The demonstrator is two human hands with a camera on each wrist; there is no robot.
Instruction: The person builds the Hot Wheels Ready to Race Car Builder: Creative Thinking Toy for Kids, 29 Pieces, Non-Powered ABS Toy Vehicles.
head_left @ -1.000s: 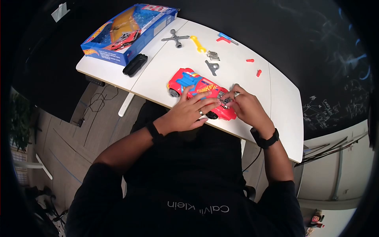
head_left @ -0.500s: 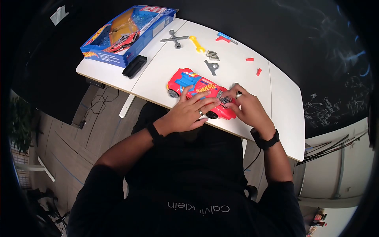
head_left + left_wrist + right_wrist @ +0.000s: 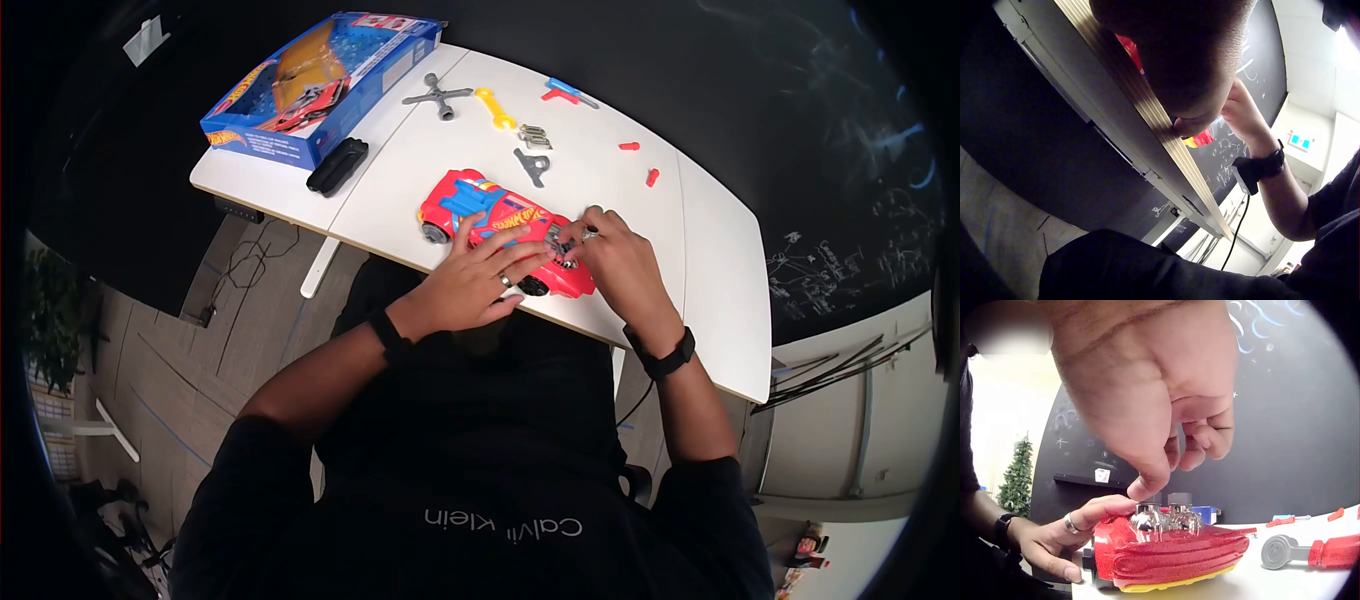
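A red toy car (image 3: 517,214) with a blue rear part lies along the table's near edge. My left hand (image 3: 465,287) rests on its side with fingers spread. Over the front end, my right hand (image 3: 628,272) has its fingers bent at the chrome engine. The right wrist view shows that engine (image 3: 1186,521) topped with dark grey caps (image 3: 1180,498); the thumb of my right hand (image 3: 1147,394) is on the nearer cap, its opposing fingertip hidden. In the left wrist view, my left hand (image 3: 1191,75) is dark and covers most of the car.
A blue box (image 3: 310,150) and black case (image 3: 338,167) occupy the table's left end. Beyond the car are a grey cross-shaped tool (image 3: 437,97), yellow wrench (image 3: 495,109), blue-and-red tool (image 3: 570,92) and small red pieces (image 3: 652,178). A red-handled grey ring tool (image 3: 1291,552) lies beside the car.
My right hand has turned slightly at the engine, its thumb now closer to the other fingers. The left hand keeps its place on the car.
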